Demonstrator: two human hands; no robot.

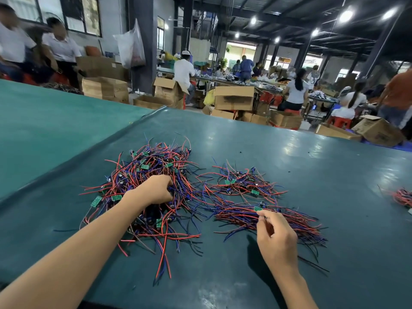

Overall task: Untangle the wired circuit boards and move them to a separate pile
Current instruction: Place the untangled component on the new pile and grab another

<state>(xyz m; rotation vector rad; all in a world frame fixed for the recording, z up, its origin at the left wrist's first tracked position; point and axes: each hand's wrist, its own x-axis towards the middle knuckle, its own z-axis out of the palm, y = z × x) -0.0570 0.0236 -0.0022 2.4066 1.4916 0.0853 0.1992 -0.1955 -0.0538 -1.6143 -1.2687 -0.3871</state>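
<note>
Your left hand (153, 190) is sunk knuckles-up into the tangled pile (151, 166) of red, blue and black wires and small green circuit boards. Its fingers curl down around a clump of wires, with the fingertips hidden among the strands. Your right hand (276, 237) is drawn narrow: thumb and forefinger pinch a few wires at the left end of the straightened bundle (301, 219), just beside a green board (258, 208). The other fingers are loosely curled.

Beyond the bundle, to the right of the tangled pile, lies a looser cluster (243, 184) of wired boards, its stray wires reaching into the tangled pile. A fourth heap (403, 197) sits well apart at the right edge of the table (312, 152), cut off by the frame. That makes four groups of wired boards, all lying loose on the dark green table.

Behind the table stand many cardboard boxes (234, 98), most of them open. You cannot tell what is in them, and the printing on their sides is too blurred to read. One clear plastic bag (131, 45) hangs on a pillar (145, 25) with something reddish in its bottom. Several people (184, 72) sit or stand further back.
</note>
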